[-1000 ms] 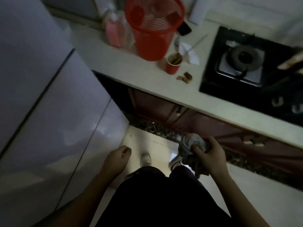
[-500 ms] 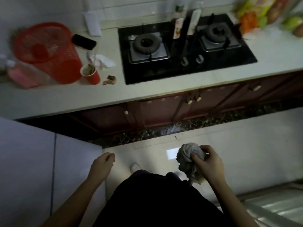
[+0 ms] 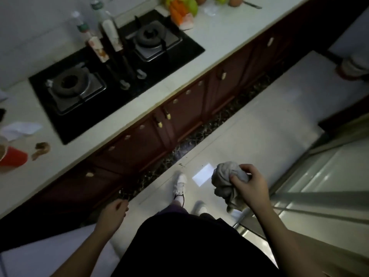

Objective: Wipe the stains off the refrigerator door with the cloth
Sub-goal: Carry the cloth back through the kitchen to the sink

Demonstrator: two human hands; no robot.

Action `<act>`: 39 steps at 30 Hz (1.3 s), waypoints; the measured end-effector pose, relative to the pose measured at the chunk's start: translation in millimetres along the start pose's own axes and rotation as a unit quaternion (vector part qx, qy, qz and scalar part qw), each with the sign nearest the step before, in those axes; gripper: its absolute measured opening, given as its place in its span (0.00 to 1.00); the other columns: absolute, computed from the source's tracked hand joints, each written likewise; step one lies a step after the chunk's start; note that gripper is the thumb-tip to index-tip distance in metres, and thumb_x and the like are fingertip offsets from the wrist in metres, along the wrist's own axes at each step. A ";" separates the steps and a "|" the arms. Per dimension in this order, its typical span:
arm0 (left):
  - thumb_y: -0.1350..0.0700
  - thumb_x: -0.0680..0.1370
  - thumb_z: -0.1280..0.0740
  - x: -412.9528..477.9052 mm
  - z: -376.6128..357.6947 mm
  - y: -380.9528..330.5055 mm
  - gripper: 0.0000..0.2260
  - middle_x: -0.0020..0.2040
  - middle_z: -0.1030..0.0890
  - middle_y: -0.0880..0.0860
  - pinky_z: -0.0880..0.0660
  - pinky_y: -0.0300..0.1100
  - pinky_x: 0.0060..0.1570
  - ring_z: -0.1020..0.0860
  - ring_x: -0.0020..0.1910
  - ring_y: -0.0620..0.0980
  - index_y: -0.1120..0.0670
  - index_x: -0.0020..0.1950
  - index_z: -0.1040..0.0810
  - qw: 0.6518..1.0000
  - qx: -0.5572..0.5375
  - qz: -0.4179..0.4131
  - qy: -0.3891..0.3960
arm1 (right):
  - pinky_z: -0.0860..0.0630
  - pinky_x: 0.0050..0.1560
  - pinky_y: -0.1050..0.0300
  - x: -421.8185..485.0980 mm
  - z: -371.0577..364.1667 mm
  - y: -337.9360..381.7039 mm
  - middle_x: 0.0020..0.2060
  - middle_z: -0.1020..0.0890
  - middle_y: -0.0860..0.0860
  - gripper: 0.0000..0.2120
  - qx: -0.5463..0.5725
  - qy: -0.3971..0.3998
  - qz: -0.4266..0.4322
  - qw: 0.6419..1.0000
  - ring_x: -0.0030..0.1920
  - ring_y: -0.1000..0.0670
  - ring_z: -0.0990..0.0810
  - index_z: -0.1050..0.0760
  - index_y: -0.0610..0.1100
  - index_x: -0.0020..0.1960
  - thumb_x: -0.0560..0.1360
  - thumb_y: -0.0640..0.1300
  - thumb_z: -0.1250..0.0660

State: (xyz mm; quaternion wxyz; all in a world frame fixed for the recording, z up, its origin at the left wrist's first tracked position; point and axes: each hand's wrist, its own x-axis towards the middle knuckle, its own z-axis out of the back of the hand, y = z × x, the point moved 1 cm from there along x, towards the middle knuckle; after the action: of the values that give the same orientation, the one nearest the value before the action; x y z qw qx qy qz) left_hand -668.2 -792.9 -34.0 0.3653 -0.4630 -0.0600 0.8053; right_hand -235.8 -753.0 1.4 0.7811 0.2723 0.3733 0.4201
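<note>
My right hand (image 3: 249, 184) grips a bunched grey cloth (image 3: 227, 180) at waist height over the pale floor. The cloth's loose end hangs below my fingers. My left hand (image 3: 113, 214) hangs by my side with its fingers loosely curled and holds nothing. Only a pale corner of the refrigerator door (image 3: 50, 254) shows at the bottom left, behind my left arm. No stains can be made out on it.
A white counter (image 3: 219, 37) runs diagonally ahead with a black two-burner gas hob (image 3: 111, 70), bottles, a red cup (image 3: 12, 156) and produce at the far end. Dark red cabinets (image 3: 179, 116) sit below. A glass sliding door (image 3: 329, 186) stands at right.
The view has swung right, away from the refrigerator and along the counter. The refrigerator has nearly left the frame. Both hands keep their pose, the right still holding the cloth.
</note>
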 end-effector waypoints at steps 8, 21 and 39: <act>0.52 0.85 0.40 98.5 -34.9 -147.1 0.16 0.43 0.22 0.61 0.33 0.44 0.37 0.26 0.38 0.56 0.63 0.49 0.22 0.988 0.095 -0.054 0.112 | 0.29 0.45 0.57 34.8 48.5 -14.3 0.43 0.17 0.57 0.12 0.043 -0.127 -0.101 0.986 0.44 0.53 0.18 0.23 0.53 0.52 0.72 0.44 0.23; 0.50 0.82 0.37 162.6 -177.6 -451.6 0.10 0.43 0.15 0.52 0.22 0.50 0.52 0.17 0.45 0.53 0.52 0.47 0.18 0.882 0.296 -0.272 0.245 | 0.26 0.50 0.54 104.3 121.0 -37.7 0.47 0.16 0.50 0.14 0.107 -0.314 -0.238 0.913 0.48 0.47 0.19 0.22 0.48 0.57 0.73 0.45 0.23; 0.53 0.82 0.37 203.3 -282.0 -645.7 0.12 0.41 0.15 0.53 0.24 0.55 0.54 0.17 0.45 0.54 0.55 0.44 0.18 0.909 0.286 -0.250 0.172 | 0.20 0.55 0.48 356.5 270.1 -58.7 0.52 0.16 0.50 0.18 0.124 -0.240 -0.181 0.946 0.52 0.47 0.17 0.22 0.49 0.59 0.71 0.47 0.22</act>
State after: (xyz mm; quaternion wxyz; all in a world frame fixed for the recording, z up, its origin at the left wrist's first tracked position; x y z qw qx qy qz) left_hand -163.4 -261.4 -54.9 0.6762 -0.4398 0.1230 0.5782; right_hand 141.4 -506.0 -13.5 0.8705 0.3878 0.2664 0.1446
